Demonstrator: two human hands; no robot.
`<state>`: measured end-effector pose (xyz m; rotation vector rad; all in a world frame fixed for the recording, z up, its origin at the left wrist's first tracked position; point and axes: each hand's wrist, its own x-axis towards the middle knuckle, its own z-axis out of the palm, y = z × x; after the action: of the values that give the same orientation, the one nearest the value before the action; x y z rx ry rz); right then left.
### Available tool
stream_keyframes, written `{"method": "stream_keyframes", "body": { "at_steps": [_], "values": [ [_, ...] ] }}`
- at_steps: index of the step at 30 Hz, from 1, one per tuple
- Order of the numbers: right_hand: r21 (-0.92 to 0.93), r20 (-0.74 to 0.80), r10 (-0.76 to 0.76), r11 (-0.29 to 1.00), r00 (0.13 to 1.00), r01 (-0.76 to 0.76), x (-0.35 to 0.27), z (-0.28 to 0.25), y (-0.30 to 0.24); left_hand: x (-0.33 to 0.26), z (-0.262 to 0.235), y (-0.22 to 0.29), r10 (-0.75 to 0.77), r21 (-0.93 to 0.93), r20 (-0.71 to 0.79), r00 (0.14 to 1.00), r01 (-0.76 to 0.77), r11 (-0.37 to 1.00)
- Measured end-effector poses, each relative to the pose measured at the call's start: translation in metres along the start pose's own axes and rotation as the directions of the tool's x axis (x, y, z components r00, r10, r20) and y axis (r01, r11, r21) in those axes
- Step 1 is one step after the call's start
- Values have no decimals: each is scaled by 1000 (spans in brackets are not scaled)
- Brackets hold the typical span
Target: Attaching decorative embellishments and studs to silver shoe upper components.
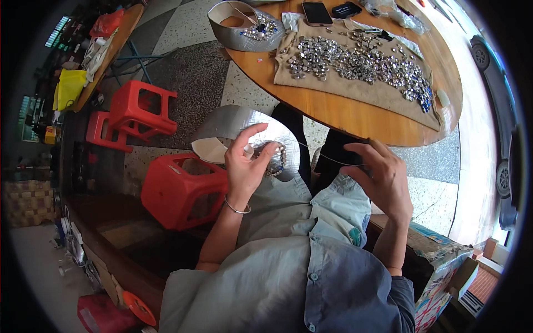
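Observation:
A curved silver piece (222,123) with a pale lining lies over my lap. My left hand (247,166) grips it, thumb near a cluster of clear and dark blue stones (276,165) and index finger curved over the silver side. To the right, my right hand (383,175) is raised off the piece, fingers bent in a pinch. A thin pale thread (336,161) runs between that hand and the piece. Whether a needle sits in the right fingertips is too small to tell.
On the wooden table (255,69) ahead, a tan cloth (355,91) bears many loose shiny stones (361,61). Beside it are a similar silver piece (222,36), a phone (317,14) and plastic bags (397,14). Red stools (183,191) stand at left; a patterned box (438,261) sits at right.

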<state>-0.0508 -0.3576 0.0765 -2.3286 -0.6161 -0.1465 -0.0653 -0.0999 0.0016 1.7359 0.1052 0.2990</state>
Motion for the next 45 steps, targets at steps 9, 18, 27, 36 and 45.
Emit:
{"method": "stream_keyframes", "body": {
  "at_steps": [9,18,27,36,45],
  "values": [
    [-139,-278,438,862,855,-487,-44,-35,87,17,-36,27,-230,-294,-122,965,186,937],
    [-188,-384,180,945,906,-267,37,-3,132,24,1,14,-266,-305,64,962,273,913],
    [-492,-437,50,823,898,-285,75,16,162,38,-3,6,-308,-374,125,943,333,866],
    [-321,-474,186,874,861,-366,77,16,163,48,12,2,-317,-369,158,935,354,859],
    [-328,-490,147,882,859,-338,76,13,175,46,18,11,-294,-380,139,946,325,866]
  ]
}}
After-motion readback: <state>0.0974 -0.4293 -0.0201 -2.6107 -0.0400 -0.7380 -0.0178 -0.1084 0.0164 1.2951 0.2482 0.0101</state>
